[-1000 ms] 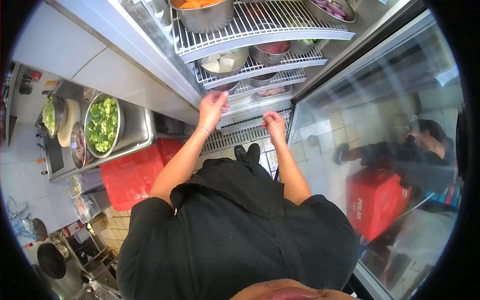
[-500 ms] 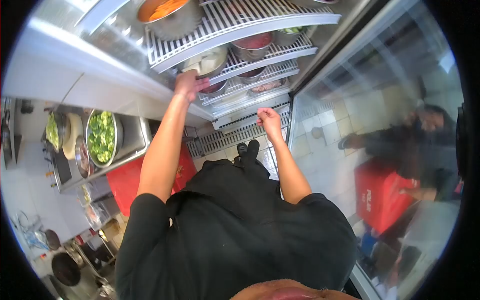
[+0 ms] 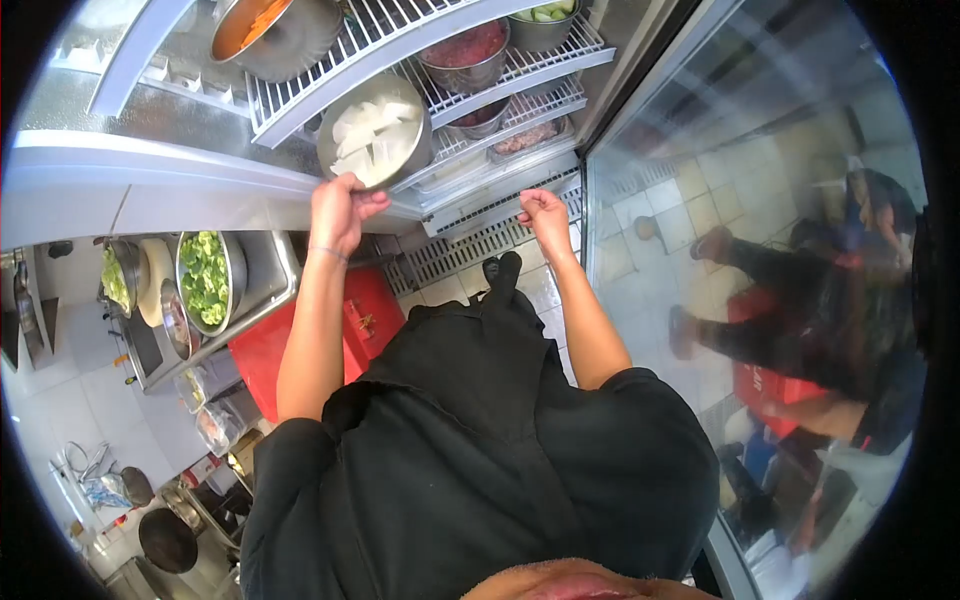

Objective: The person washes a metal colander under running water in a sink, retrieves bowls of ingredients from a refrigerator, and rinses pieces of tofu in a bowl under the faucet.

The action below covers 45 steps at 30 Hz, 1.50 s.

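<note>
My left hand (image 3: 341, 213) grips the near rim of a metal bowl (image 3: 425, 148), thumb and fingers at its edge. White chunks (image 3: 372, 138) in liquid lie in this bowl, at the front of a wire shelf in the open fridge. My right hand (image 3: 545, 220) is in front of the fridge's lower part with its fingers curled together, and nothing shows in it. Right of the white chunks stands a pot of red food (image 3: 468, 50), touched by neither hand.
A pot with orange strips (image 3: 265, 25) stands on the upper shelf. To the left, a bowl of broccoli (image 3: 205, 280) rests on a metal counter above a red lid (image 3: 262, 360). The glass door (image 3: 650, 150) stands open at right; people show through or in it.
My left hand has closed on the bowl's rim, and the bowl of white chunks has come out towards the shelf's front. My right hand stays nearly where it was. The view has shifted.
</note>
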### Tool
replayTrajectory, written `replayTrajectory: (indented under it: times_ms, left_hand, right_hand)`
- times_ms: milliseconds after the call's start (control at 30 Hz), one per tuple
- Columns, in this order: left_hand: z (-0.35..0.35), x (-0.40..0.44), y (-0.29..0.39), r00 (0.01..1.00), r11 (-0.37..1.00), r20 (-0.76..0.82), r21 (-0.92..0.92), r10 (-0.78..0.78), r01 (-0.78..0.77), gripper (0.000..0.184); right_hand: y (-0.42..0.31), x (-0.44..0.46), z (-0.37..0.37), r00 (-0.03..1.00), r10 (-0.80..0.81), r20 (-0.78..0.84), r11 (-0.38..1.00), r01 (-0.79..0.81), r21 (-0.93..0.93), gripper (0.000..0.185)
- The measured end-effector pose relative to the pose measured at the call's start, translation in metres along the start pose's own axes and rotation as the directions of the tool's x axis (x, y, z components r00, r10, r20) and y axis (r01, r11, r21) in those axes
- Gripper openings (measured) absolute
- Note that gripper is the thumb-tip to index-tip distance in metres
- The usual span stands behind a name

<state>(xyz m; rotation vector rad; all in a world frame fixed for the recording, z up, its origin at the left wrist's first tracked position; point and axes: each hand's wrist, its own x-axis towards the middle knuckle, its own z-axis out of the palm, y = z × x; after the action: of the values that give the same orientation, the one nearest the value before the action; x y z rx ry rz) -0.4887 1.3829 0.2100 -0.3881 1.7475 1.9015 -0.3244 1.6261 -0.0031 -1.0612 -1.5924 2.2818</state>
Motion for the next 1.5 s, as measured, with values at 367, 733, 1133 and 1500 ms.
replayTrajectory:
  times_ms: [367,733,1133,1500]
  left_hand:
    - [-0.056,-0.099,-0.079,0.998,0.999,-0.030,-0.014,0.051,-0.051,0.047]
    - [-0.169,-0.171,-0.156,0.978,0.995,-0.209,-0.095,-0.009,-0.011,0.052]
    - [-0.264,-0.198,-0.278,0.882,0.958,-0.472,-0.253,0.002,-0.138,0.052]
    - [-0.278,-0.162,-0.336,0.861,0.944,-0.508,-0.292,-0.018,-0.152,0.060]
  right_hand:
    - [0.027,-0.012,-0.029,0.998,-0.064,0.015,0.980,0.065,-0.187,0.016]
    - [0.003,-0.078,0.011,0.995,-0.066,0.078,0.976,0.080,-0.202,0.013]
    - [0.089,-0.114,-0.019,0.987,-0.005,0.161,0.885,0.080,-0.459,0.018]
    - [0.128,-0.103,-0.025,0.980,0.036,0.196,0.762,0.099,-0.640,0.022]
